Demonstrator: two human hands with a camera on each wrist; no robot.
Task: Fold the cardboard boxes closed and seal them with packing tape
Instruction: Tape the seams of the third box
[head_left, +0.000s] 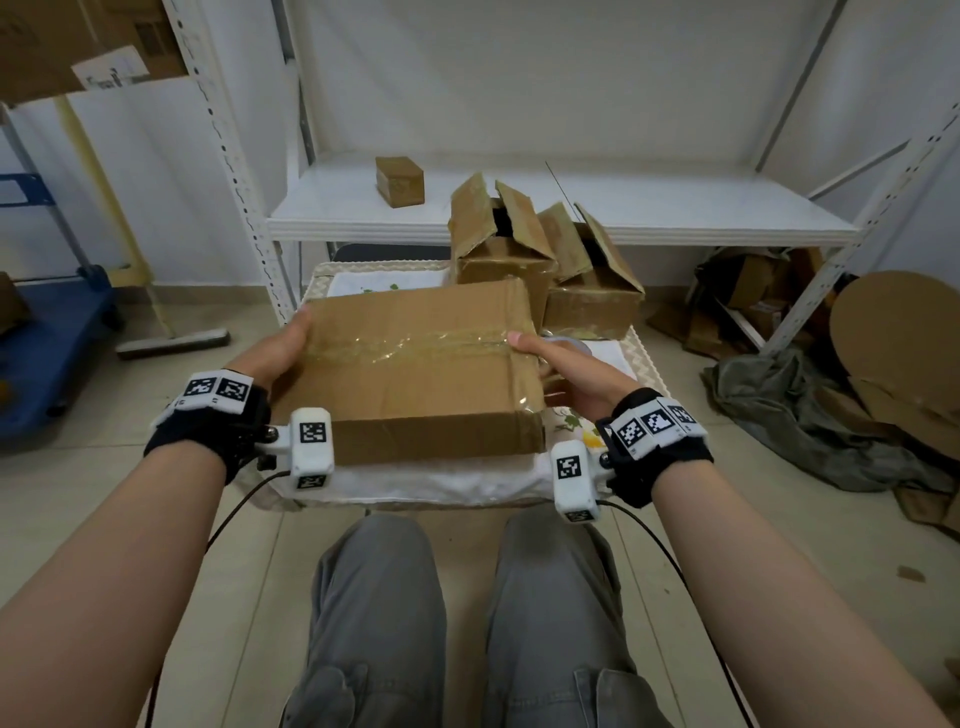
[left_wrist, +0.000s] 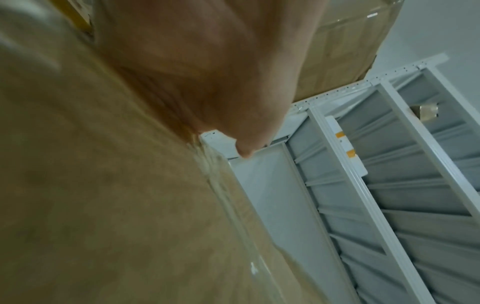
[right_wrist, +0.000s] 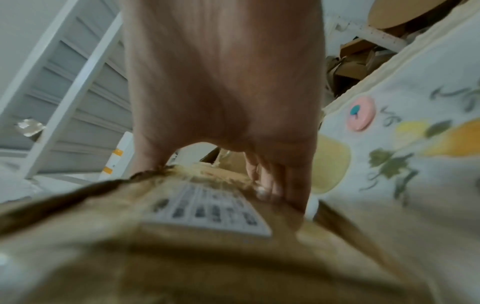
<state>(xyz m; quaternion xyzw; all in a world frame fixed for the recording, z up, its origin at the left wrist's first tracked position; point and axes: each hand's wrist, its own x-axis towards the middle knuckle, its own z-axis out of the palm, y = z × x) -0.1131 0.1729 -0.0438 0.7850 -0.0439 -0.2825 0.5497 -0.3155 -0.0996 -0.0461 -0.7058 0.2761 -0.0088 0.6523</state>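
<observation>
A flat closed cardboard box with a strip of clear tape across its top is tilted over the cloth-covered table. My left hand grips its left side, thumb at the top edge. My right hand grips the right side, thumb tip on the tape's end. In the left wrist view the palm lies against the box. In the right wrist view the fingers run down the side past a printed label. Two boxes with open flaps stand behind.
A small sealed box sits on the white shelf beyond the table. A tape roll shows partly behind my right hand. Cardboard scraps and a grey cloth lie on the floor at the right; a blue cart stands at the left.
</observation>
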